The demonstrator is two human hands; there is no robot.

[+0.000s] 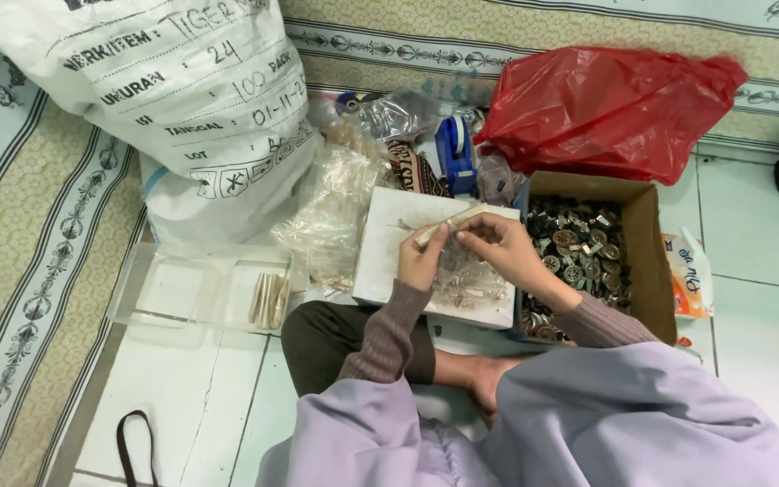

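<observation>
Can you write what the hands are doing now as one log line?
left hand: holds slim packet | right hand: pinches same packet | below: white board | right: box of metal pieces

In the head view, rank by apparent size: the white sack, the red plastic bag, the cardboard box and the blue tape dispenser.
1. white sack
2. red plastic bag
3. cardboard box
4. blue tape dispenser

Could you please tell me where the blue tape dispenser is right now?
In the head view, the blue tape dispenser stands on the floor just above centre, between the clear plastic bags and the red plastic bag, behind the white box.
</observation>
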